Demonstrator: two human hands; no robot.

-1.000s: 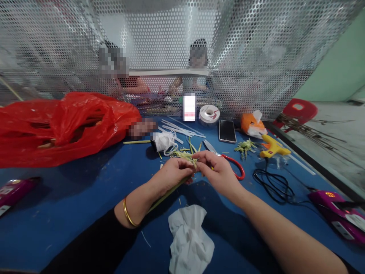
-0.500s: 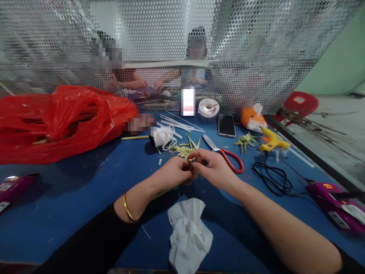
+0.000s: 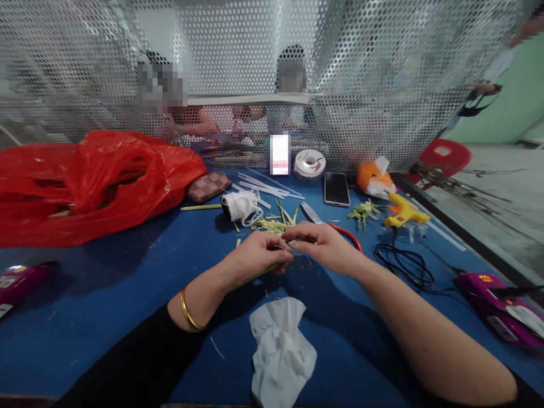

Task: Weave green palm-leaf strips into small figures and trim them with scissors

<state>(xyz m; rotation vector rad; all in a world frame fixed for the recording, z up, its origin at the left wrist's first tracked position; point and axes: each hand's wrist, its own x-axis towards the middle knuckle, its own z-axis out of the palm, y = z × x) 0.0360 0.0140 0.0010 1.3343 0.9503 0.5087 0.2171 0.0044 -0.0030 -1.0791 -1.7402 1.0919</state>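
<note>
Left grip (image 3: 260,256) holds a green stem (image 3: 254,277); a spool (image 3: 302,164) bears red marking (image 3: 317,162).

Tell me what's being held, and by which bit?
The left grip holds a green stem, but the exact spot is hidden. Whether the right grip holds anything can't be told.

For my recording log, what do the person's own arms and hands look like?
The left hand wears no glove; behind it come a golden bangle and a black sleeve. The right hand and forearm are bare up to a dark cuff.
</note>
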